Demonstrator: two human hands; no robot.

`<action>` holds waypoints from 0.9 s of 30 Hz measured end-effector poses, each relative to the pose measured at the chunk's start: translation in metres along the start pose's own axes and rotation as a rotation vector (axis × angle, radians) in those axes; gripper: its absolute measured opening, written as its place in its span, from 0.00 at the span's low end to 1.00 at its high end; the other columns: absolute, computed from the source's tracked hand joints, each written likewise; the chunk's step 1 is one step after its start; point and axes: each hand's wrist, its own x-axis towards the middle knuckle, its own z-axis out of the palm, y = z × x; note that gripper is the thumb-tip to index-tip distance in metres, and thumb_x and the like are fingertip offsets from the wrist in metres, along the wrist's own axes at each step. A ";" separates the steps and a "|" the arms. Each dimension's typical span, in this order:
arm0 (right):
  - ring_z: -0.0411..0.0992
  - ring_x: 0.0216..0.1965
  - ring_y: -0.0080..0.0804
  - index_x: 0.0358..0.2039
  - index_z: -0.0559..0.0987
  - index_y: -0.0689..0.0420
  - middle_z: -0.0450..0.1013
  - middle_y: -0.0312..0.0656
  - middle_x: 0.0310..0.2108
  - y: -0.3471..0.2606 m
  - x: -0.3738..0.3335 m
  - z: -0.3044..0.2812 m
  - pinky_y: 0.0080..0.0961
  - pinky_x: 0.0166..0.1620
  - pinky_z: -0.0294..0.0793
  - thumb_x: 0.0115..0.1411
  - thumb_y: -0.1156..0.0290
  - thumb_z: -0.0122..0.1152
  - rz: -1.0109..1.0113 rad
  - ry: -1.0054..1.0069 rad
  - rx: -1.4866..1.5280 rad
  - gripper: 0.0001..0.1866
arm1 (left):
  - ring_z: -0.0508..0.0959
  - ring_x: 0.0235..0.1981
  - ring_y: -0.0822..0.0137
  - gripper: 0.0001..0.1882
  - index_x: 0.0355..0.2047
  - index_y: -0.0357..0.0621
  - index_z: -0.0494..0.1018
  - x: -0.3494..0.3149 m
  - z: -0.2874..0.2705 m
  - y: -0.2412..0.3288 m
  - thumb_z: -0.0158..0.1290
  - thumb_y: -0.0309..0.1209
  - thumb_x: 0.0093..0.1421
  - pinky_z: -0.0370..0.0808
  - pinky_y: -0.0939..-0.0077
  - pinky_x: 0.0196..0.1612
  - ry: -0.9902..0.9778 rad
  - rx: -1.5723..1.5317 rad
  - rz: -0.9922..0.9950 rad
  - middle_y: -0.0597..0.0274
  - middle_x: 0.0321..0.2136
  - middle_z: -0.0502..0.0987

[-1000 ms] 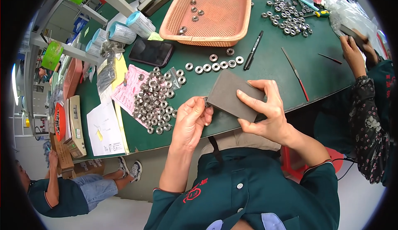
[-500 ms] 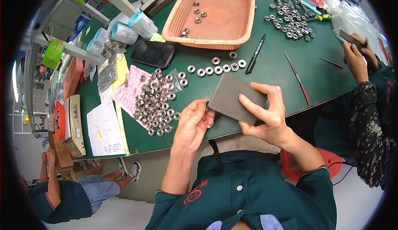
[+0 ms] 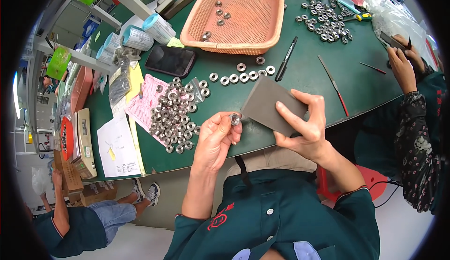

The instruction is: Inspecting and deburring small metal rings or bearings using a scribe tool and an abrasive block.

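Between the thumb and fingers of my left hand (image 3: 216,140) is a small metal ring (image 3: 235,119), its hole facing up. My right hand (image 3: 307,126) grips a flat grey rectangular block (image 3: 273,104), fingers spread over its top face and the thumb at its near edge. The block's left corner is close beside the ring; whether they touch I cannot tell. Past the block, a short row of similar rings (image 3: 243,77) lies on the green table (image 3: 220,101). A heap of rings (image 3: 172,114) rests to the left, partly on pink wrap (image 3: 140,101).
An orange plastic basket (image 3: 229,47) with several rings stands at the back. Nearby are a phone (image 3: 170,61), a black marker (image 3: 286,59) and a red-handled file (image 3: 333,85). More rings (image 3: 323,20) lie far right, near a co-worker's hands (image 3: 402,67). Another person stands at the left.
My right hand has shifted slightly right with the block, uncovering more of the ring. The ring in my left hand now shows its open face. The view has shifted slightly.
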 end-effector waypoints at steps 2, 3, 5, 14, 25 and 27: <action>0.64 0.36 0.44 0.40 0.78 0.53 0.65 0.53 0.42 -0.004 -0.001 -0.004 0.33 0.36 0.68 0.25 0.73 0.65 -0.008 -0.020 0.072 0.32 | 0.71 0.20 0.76 0.12 0.37 0.36 0.71 0.001 0.004 -0.001 0.49 0.34 0.60 0.66 0.85 0.24 0.004 0.004 0.019 0.62 0.23 0.74; 0.64 0.37 0.44 0.40 0.78 0.53 0.65 0.53 0.42 -0.007 -0.002 -0.004 0.33 0.36 0.68 0.25 0.73 0.65 -0.026 -0.037 0.100 0.31 | 0.71 0.20 0.76 0.12 0.37 0.36 0.71 0.001 0.006 -0.002 0.49 0.34 0.60 0.66 0.85 0.24 0.005 0.010 0.036 0.62 0.23 0.74; 0.64 0.36 0.43 0.39 0.78 0.53 0.65 0.53 0.41 -0.003 -0.003 -0.001 0.32 0.36 0.68 0.25 0.73 0.65 0.002 -0.022 0.041 0.31 | 0.71 0.20 0.75 0.12 0.37 0.36 0.71 -0.001 0.006 -0.004 0.48 0.34 0.60 0.66 0.84 0.24 0.004 0.020 0.047 0.62 0.23 0.74; 0.65 0.35 0.42 0.38 0.79 0.54 0.65 0.52 0.41 -0.005 -0.004 -0.010 0.31 0.35 0.68 0.24 0.74 0.64 -0.024 0.027 0.076 0.31 | 0.71 0.20 0.76 0.11 0.36 0.37 0.71 0.003 0.011 -0.007 0.48 0.33 0.60 0.65 0.85 0.23 0.000 0.050 0.044 0.61 0.23 0.74; 0.64 0.35 0.42 0.37 0.79 0.54 0.65 0.52 0.41 0.006 -0.008 -0.015 0.31 0.36 0.67 0.23 0.72 0.64 0.006 0.069 -0.054 0.31 | 0.70 0.20 0.76 0.12 0.37 0.35 0.70 0.009 0.016 -0.008 0.48 0.34 0.61 0.65 0.84 0.24 -0.034 0.026 0.015 0.62 0.23 0.73; 0.64 0.35 0.41 0.37 0.79 0.54 0.66 0.52 0.41 -0.001 -0.008 -0.015 0.30 0.36 0.67 0.23 0.71 0.64 -0.073 0.051 -0.005 0.31 | 0.70 0.20 0.76 0.12 0.37 0.35 0.70 0.009 0.020 -0.008 0.48 0.34 0.61 0.65 0.84 0.24 -0.036 0.027 0.027 0.62 0.23 0.73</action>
